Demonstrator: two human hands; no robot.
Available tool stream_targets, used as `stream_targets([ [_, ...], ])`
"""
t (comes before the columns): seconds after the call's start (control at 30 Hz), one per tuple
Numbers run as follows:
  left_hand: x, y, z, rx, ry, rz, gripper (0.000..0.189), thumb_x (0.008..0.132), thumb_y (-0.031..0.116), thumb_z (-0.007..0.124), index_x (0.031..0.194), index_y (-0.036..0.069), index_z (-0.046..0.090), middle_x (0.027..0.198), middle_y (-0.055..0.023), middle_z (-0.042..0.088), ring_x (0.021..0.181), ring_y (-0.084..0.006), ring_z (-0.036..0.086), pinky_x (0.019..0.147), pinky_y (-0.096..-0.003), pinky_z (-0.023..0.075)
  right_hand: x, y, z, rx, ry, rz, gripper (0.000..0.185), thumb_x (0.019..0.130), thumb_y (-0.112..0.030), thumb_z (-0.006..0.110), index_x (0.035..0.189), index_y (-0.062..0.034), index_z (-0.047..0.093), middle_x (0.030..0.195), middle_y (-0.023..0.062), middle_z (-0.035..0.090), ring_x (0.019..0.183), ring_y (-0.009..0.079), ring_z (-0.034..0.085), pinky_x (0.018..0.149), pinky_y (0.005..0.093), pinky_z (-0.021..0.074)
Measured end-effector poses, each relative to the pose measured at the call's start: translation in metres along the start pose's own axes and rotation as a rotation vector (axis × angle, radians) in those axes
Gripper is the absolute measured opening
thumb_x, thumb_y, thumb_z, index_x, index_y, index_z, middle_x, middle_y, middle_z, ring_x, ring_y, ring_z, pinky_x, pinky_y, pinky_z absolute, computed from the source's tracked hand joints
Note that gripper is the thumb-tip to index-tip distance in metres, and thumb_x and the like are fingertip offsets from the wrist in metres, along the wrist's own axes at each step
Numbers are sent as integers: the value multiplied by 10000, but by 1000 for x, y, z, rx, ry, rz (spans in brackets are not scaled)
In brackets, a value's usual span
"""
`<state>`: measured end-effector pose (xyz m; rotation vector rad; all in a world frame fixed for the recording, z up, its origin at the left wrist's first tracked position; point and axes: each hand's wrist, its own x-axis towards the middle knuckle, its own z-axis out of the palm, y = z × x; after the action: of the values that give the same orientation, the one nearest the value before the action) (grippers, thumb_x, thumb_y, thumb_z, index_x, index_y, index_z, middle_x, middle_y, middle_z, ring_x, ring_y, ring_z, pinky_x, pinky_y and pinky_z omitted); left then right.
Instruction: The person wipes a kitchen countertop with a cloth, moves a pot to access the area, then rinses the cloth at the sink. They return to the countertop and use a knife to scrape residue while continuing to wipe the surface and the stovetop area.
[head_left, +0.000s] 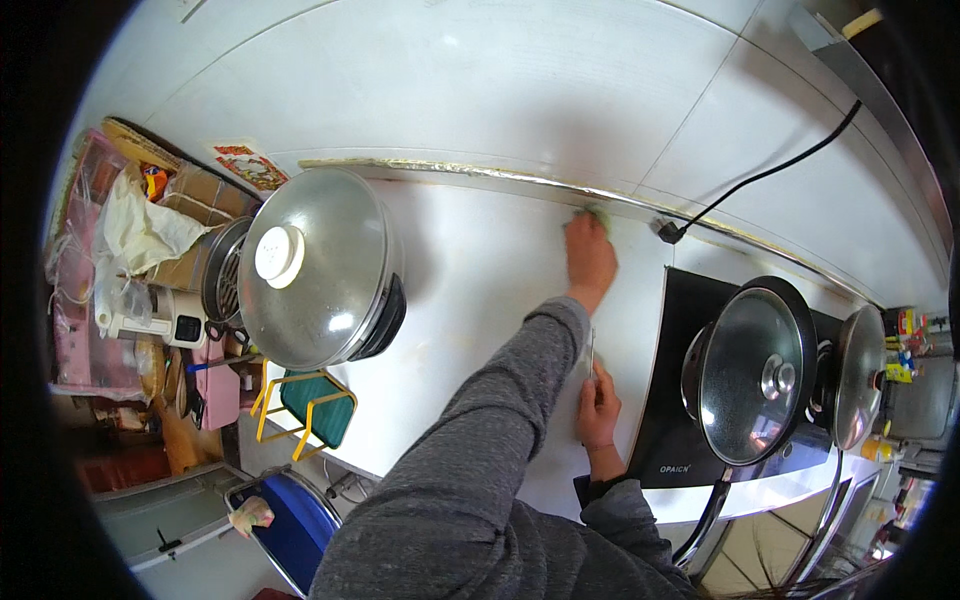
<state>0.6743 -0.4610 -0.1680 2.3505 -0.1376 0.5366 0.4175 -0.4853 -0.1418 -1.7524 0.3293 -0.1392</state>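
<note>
My left hand (590, 255) reaches across the white countertop (480, 285) to the foot of the tiled wall. Its fingers are curled down over a small greenish pad (601, 214), mostly hidden and blurred. Closer to my body, my right hand (599, 411) pinches a thin metal tool (592, 349) seen edge-on. The tool points away from me, and its exact kind cannot be told. My left forearm in a grey sleeve (487, 397) crosses over the counter.
Left stands a large lidded electric pan (319, 262), by a yellow-framed green rack (322, 409). On the right, a black cooktop (652, 420) carries a lidded frying pan (750, 375) and another lidded pan (857, 379). A black plug (670, 231) hangs at the wall.
</note>
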Motion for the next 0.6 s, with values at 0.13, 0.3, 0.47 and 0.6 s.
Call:
stream_targets([
  [0.13,-11,18,6,-232,-253,242,366,711,-24,531,1065,9,622,1131,-136,550,1121,-344,469,987,-416,366,-1,3,-2,7,46,6,357,938,-76,524,1293,-41,542,732,-32,501,624,53,428,579,208,384],
  [0.3,7,-23,-34,-507,-593,429,416,666,-58,576,1060,49,654,1102,-106,569,1085,-327,502,967,-414,399,-4,5,-1,120,104,97,356,942,-90,523,1294,-43,539,712,-38,480,610,48,422,559,205,375],
  [0.47,21,-28,-42,-147,-264,273,446,741,-13,632,1181,47,592,1232,-151,508,1133,-357,476,991,-434,386,-4,7,2,172,173,68,364,953,-108,508,1309,-32,521,711,-39,504,601,41,434,551,194,383],
  [0.6,21,-14,-13,-240,-487,365,464,804,73,625,1260,63,544,1359,-148,445,1252,-341,397,1036,-439,351,-4,8,1,207,176,73,384,959,-123,501,1333,-35,497,725,-22,545,598,39,465,547,194,403],
])
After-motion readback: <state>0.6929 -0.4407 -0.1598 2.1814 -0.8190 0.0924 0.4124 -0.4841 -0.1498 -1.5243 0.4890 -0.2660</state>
